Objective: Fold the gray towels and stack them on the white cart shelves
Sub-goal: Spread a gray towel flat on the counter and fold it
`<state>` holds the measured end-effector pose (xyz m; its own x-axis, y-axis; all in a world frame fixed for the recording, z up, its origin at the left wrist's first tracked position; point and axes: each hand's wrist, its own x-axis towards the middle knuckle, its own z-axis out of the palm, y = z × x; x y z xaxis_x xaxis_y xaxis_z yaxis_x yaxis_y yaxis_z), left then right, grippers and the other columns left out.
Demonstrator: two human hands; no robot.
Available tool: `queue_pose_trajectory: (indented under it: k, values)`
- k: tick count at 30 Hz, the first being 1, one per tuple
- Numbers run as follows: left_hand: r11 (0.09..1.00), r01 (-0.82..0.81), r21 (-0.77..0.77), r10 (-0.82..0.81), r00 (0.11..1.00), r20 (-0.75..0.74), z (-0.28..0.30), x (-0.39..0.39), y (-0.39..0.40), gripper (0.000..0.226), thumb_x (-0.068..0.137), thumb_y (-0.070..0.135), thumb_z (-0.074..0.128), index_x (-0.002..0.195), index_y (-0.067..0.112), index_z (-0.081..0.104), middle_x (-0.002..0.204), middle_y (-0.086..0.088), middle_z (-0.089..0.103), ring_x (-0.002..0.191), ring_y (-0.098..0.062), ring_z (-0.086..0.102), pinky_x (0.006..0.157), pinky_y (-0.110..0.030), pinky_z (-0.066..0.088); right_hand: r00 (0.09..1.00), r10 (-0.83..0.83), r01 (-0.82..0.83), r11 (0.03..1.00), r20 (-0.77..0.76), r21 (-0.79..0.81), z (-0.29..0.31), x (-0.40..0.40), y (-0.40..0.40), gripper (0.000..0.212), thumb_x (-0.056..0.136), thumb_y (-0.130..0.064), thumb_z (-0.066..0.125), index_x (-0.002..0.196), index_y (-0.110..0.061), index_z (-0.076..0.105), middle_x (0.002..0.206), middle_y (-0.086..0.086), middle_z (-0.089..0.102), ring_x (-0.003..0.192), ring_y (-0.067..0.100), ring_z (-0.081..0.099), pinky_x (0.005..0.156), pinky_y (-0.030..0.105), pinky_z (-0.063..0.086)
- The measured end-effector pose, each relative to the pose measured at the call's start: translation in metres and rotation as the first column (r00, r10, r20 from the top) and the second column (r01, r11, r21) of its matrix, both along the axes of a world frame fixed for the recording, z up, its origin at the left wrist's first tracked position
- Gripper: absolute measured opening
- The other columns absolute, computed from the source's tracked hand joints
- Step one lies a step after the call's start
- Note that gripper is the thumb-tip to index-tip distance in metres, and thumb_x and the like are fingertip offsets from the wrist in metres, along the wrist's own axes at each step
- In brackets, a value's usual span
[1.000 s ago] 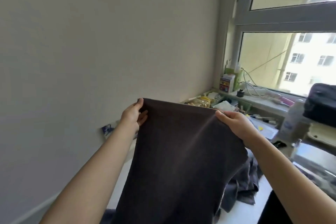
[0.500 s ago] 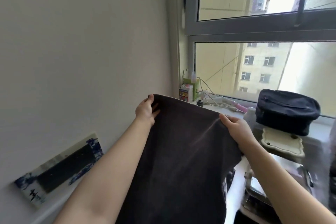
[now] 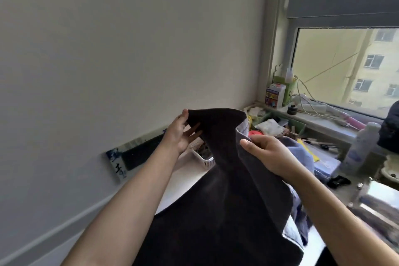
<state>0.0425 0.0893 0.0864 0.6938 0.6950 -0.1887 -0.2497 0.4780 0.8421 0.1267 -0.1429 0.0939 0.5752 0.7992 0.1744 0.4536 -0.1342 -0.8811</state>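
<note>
Here the dark gray towel (image 3: pixel 224 201) hangs unfolded in mid-air, its top edge pinched by the left hand (image 3: pixel 180 134), fingers partly spread, and gripped lower by the closed right hand (image 3: pixel 267 155). Folding looks barely begun; more crumpled towels (image 3: pixel 298 229) lie right of it, and no cart is in view.

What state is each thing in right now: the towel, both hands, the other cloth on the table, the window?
dark gray towel: held up off the table, top edge bunched, not yet folded flat.
left hand: pinching the towel's upper left corner.
right hand: gripping the towel's right edge.
blue-gray cloth: lying loose and unfolded behind the towel.
white basket: upright, holding small items.
window: looks shut.
</note>
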Motion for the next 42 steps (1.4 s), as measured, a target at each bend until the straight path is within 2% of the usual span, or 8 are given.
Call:
queue_pose_trajectory:
  k: [6,13,16,20,24,30,37,42]
  values:
    - [0.987,-0.141,-0.071,0.149,0.982,0.118,-0.007,-0.150,0.016,0.036,0.098,0.033,0.044,0.106,0.000,0.056,0.096,-0.015,0.065,0.093,-0.030,0.062,0.092,-0.048,0.047,0.967,0.244,-0.245,0.969,0.069,0.004,0.004,-0.121,0.056,0.039,0.091,-0.035,0.056,0.066,-0.006,0.051,0.058,0.001,0.042,0.054,0.009,0.040,0.053,0.027,0.033]
    - [0.909,-0.340,-0.240,0.383,0.910,0.159,-0.040,-0.339,0.022,0.035,0.098,0.028,0.046,0.117,-0.001,0.050,0.115,-0.020,0.059,0.113,-0.039,0.056,0.090,-0.050,0.046,0.880,0.474,-0.473,0.880,0.014,-0.037,-0.022,-0.285,0.095,0.048,0.092,-0.040,0.054,0.072,0.003,0.047,0.062,0.002,0.040,0.058,0.009,0.037,0.054,0.028,0.028]
    - [0.847,-0.445,-0.292,0.489,0.867,0.095,-0.075,-0.424,0.018,0.034,0.099,0.031,0.043,0.113,0.002,0.053,0.122,-0.019,0.057,0.104,-0.032,0.059,0.083,-0.045,0.047,0.825,0.565,-0.562,0.816,-0.018,-0.132,-0.053,-0.368,0.113,0.047,0.091,-0.045,0.053,0.071,-0.003,0.052,0.061,0.000,0.045,0.058,0.010,0.042,0.057,0.029,0.034]
    - [0.754,-0.567,-0.330,0.559,0.819,-0.129,-0.143,-0.516,-0.005,0.039,0.101,0.038,0.037,0.127,0.011,0.049,0.135,-0.009,0.049,0.125,-0.027,0.048,0.089,-0.042,0.043,0.794,0.607,-0.578,0.747,-0.017,-0.328,-0.112,-0.454,0.128,0.040,0.093,-0.043,0.051,0.069,-0.011,0.054,0.060,0.000,0.049,0.057,0.011,0.045,0.057,0.028,0.034]
    - [0.749,-0.557,-0.359,0.396,0.810,-0.432,-0.206,-0.576,-0.060,0.052,0.095,0.051,0.042,0.127,0.011,0.050,0.111,-0.010,0.059,0.096,-0.029,0.060,0.070,-0.043,0.049,0.809,0.559,-0.573,0.676,-0.185,-0.464,-0.173,-0.507,0.121,0.038,0.093,-0.040,0.053,0.068,-0.012,0.051,0.062,0.004,0.048,0.057,0.011,0.042,0.056,0.024,0.034]
    - [0.780,-0.411,-0.472,0.187,0.873,-0.451,-0.257,-0.629,-0.114,0.074,0.091,0.068,0.025,0.116,0.009,0.062,0.084,-0.010,0.068,0.070,-0.024,0.060,0.065,-0.029,0.045,0.629,0.392,-0.739,0.569,-0.672,-0.361,-0.216,-0.540,0.097,0.026,0.098,-0.027,0.048,0.094,-0.013,0.070,0.086,0.007,0.072,0.078,0.018,0.066,0.078,0.028,0.051]
    - [0.881,-0.417,-0.225,0.140,0.682,-0.717,-0.267,-0.626,-0.148,0.030,0.083,0.038,0.069,0.097,0.012,0.070,0.103,-0.011,0.071,0.090,-0.022,0.065,0.080,-0.029,0.051,0.807,0.549,-0.562,0.604,-0.216,-0.566,-0.250,-0.514,0.063,0.020,0.096,-0.029,0.051,0.098,-0.019,0.068,0.085,-0.010,0.062,0.077,0.004,0.056,0.068,0.016,0.041]
    - [0.806,-0.576,-0.138,0.297,0.595,-0.747,-0.274,-0.611,-0.139,0.048,0.080,0.045,0.067,0.111,0.008,0.065,0.111,-0.005,0.065,0.104,-0.027,0.059,0.098,-0.037,0.044,0.877,0.477,-0.417,0.690,-0.062,-0.591,-0.261,-0.494,0.041,0.017,0.095,-0.036,0.049,0.089,-0.030,0.063,0.102,0.000,0.061,0.103,0.023,0.056,0.081,0.028,0.039]
